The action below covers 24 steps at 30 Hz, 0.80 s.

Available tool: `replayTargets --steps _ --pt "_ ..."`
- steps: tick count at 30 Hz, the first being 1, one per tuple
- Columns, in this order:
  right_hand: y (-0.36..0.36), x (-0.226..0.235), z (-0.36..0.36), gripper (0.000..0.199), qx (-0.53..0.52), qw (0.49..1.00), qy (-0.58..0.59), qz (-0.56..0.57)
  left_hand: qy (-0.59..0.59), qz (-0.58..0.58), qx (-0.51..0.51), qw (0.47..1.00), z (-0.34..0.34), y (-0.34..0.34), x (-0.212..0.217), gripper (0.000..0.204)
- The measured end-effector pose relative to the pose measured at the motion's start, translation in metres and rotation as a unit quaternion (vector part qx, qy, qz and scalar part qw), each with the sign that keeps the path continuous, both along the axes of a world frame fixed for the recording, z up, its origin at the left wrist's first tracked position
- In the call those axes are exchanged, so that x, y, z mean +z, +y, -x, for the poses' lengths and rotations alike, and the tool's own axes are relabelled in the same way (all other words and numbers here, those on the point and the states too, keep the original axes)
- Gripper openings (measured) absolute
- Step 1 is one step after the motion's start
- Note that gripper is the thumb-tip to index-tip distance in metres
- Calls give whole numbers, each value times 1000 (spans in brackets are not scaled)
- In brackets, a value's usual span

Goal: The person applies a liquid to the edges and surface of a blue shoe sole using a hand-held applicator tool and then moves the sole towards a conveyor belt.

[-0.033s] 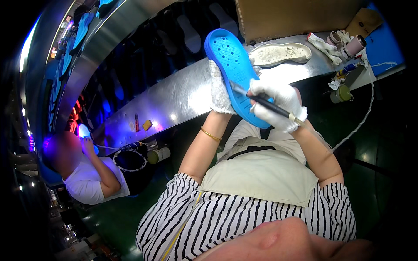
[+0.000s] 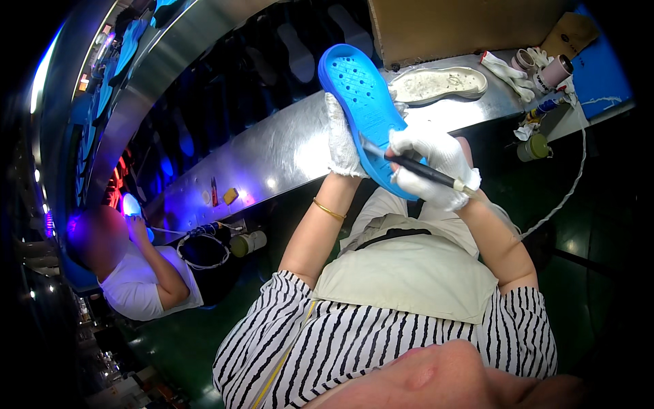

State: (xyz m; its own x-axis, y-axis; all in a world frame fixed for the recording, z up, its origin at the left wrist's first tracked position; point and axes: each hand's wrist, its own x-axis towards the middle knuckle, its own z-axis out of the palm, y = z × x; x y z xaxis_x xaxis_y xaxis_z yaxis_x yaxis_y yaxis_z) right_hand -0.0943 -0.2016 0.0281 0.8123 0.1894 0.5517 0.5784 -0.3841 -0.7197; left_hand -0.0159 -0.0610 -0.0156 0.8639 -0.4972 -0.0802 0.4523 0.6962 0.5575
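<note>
Blue sole: it is held up in front of you, tilted, its holed end pointing away from your body.
Left hand: your gloved left hand [image 2: 342, 140] is curled round the edge of the blue sole [image 2: 355, 85], gripping it—part of the hand is hidden behind.
Right hand: your gloved right hand [image 2: 439, 160] is closed round a black-handled tool [image 2: 424, 170].
Tool tip: over the sole's left edge; you cannot tell if it touches.
Metal bench [image 2: 252, 153]: a white sole [image 2: 436, 86] lies there, beyond your right hand.
</note>
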Motion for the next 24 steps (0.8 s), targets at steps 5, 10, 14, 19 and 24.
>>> replayTargets --steps 5,10,14,19,24 --pt "-7 -9 3 19 -43 996 70 -47 12 -41 49 998 -4 1 9 82" --pt "0 -7 9 15 20 990 116 -75 10 -50 67 996 -14 8 9 82" --pt "-15 -12 -1 13 -32 981 146 -124 20 72 2 997 -14 13 10 84" --pt "-28 -8 -11 12 -48 955 134 -261 54 277 -96 955 17 0 0 89" --pt "-10 -6 2 12 5 986 31 -163 -34 143 -99 984 2 0 -24 86"
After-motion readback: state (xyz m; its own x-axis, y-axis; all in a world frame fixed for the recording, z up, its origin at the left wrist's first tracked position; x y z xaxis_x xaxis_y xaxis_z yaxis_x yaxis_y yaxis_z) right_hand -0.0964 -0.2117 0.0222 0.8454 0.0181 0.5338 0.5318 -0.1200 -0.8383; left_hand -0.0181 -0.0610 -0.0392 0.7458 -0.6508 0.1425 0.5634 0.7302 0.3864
